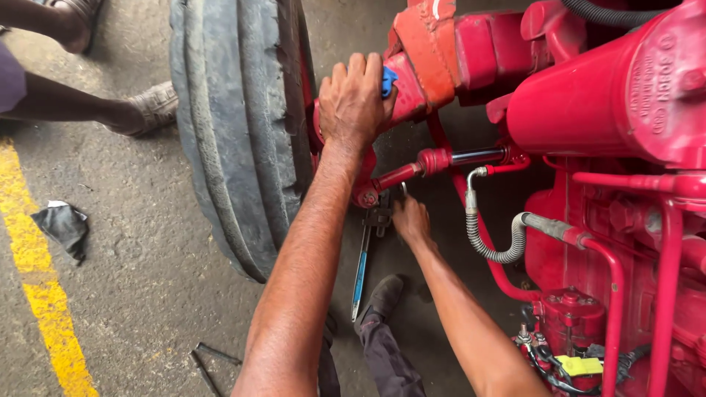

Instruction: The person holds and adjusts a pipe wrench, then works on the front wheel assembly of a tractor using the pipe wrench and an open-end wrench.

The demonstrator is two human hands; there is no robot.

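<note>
Two bare forearms fill the lower middle of the view, reaching from the bottom edge up toward a red machine. The left hand [355, 99] lies palm-down, fingers close together and curled over the red steering knuckle [421, 70] beside the wheel, pressing a small blue piece [388, 81] against it with the fingertips. Just to the left of that hand stands the worn, ribbed tyre [239, 125], upright on the concrete floor [140, 279].

Lower down, the right hand [410, 220] is closed around the head of a long wrench [362, 268] with a blue handle, which hangs down toward the floor; the grip sits just beneath the red rod end [368, 195] of the steering cylinder [441, 162]. A braided metal hose [493, 246] curves just right of that hand.

The person's own dark shoe [384, 295] rests on the floor under the wrench. A yellow painted line [40, 287] runs along the floor's left edge, with a black rag [65, 226] beside it. Another person's shoe [153, 106] stands near the upper left corner.
</note>
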